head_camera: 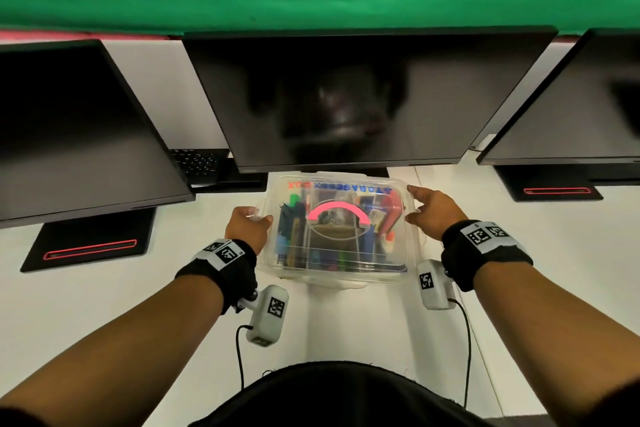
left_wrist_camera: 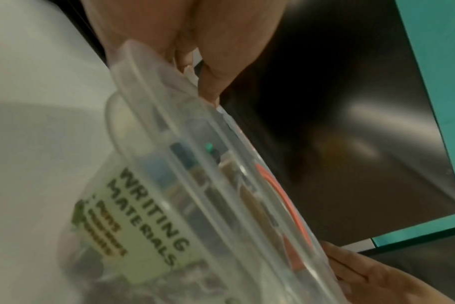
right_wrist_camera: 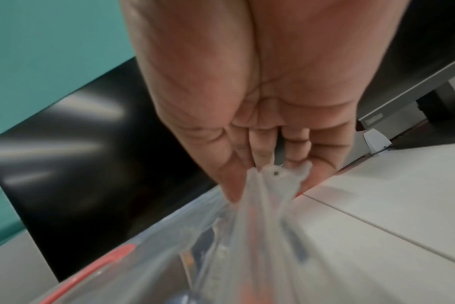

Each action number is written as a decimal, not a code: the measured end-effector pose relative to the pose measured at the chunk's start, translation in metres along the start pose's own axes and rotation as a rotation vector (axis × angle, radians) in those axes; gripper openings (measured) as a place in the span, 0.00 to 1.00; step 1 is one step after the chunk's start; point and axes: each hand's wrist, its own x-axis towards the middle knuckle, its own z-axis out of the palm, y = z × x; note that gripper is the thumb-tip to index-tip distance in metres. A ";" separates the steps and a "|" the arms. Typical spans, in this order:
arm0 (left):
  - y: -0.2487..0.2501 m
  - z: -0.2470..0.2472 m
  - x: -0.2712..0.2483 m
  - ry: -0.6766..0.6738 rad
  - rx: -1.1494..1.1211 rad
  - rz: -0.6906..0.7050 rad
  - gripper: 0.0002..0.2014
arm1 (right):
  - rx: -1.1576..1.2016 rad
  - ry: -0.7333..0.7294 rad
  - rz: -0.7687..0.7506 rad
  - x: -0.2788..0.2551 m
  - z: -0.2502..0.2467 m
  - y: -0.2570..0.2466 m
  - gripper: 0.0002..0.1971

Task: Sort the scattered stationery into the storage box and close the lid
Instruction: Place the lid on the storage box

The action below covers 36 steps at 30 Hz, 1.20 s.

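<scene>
Both hands (head_camera: 249, 224) (head_camera: 427, 210) grip lidded storage box (head_camera: 398, 253), pens (head_camera: 294, 239) inside.

The storage box (head_camera: 408, 253) is clear, glossy plastic with a smooth pink plastic handle (head_camera: 334, 210); the white tabletop (head_camera: 104, 305) looks matt, the monitor (head_camera: 346, 97) screen glossy black.

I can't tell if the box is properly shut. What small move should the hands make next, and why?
Probably press the lid edges down until they seat. The stationery already lies inside the box, the lid sits on top, the left hand and right hand grip opposite sides, but no picture shows it latched.
</scene>
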 end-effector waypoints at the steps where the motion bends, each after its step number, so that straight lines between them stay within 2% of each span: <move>1: 0.000 0.002 -0.003 0.003 0.009 0.007 0.18 | -0.052 -0.025 0.008 0.001 -0.001 0.000 0.32; 8: -0.001 0.008 -0.009 -0.033 0.031 0.018 0.20 | -0.075 -0.192 0.069 0.007 -0.007 -0.003 0.36; 12: 0.004 0.003 -0.005 -0.126 0.165 0.062 0.22 | -0.098 -0.216 0.093 0.009 -0.004 -0.003 0.36; 16: 0.011 -0.004 0.005 -0.182 0.392 0.156 0.25 | -0.081 -0.234 0.092 0.008 -0.005 -0.005 0.36; 20: 0.013 -0.006 0.005 -0.162 0.581 0.203 0.30 | -0.081 -0.197 0.072 0.007 -0.004 -0.004 0.35; 23: 0.014 -0.010 -0.001 -0.079 0.782 0.312 0.29 | -0.232 -0.042 0.062 0.010 -0.005 0.000 0.36; 25: 0.014 -0.010 -0.005 -0.053 0.887 0.391 0.25 | -0.312 0.030 0.108 0.009 -0.004 0.000 0.30; 28: 0.012 -0.007 -0.008 -0.083 0.930 0.435 0.22 | -0.332 0.026 0.164 0.006 -0.001 -0.005 0.20; 31: 0.012 -0.005 -0.009 -0.121 0.913 0.418 0.23 | -0.304 0.006 0.186 0.004 0.001 -0.009 0.18; 36: 0.006 -0.004 -0.010 -0.107 0.961 0.432 0.26 | -0.187 -0.060 0.240 0.001 0.000 -0.007 0.16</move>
